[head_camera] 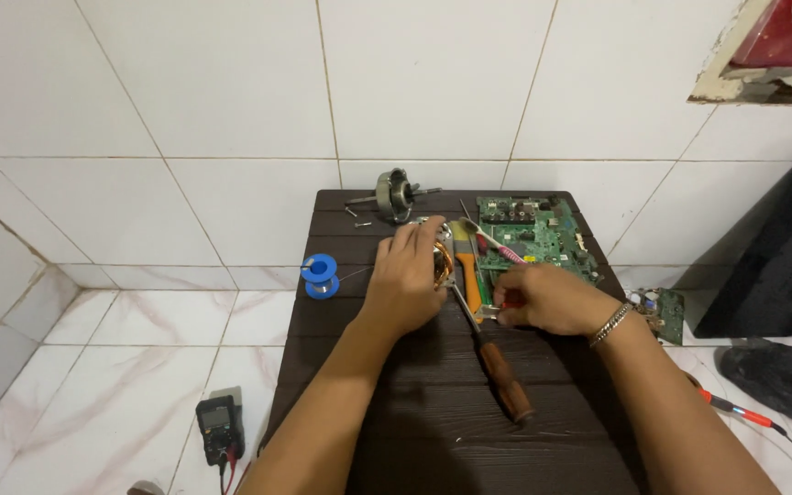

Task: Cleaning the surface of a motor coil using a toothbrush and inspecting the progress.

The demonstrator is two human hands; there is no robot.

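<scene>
Copper-wound motor coil [442,264] on the dark desk [414,403].
Left hand [405,280] fingers curl around it; right hand [543,298] fingers pinch a small metal part [492,314].

Dark table [433,431]: screwdriver [497,367], circuit board [543,234]

dark brown wood-grain table [433,431] showing fine horizontal streaks. green circuit board [543,234] carrying small black and silver parts. blue spool [320,275] wound with grey wire. screwdriver [504,378] showing a reddish-brown handle; a second tool [469,280] showing orange. copper-coloured windings [442,266] glinting under the left hand [405,280]. silver bracelet [610,324] shining at the right hand [543,298]. white wall tiles [231,110]; marbled pale floor [121,385]; black and yellow meter [219,429] with red leads.
</scene>
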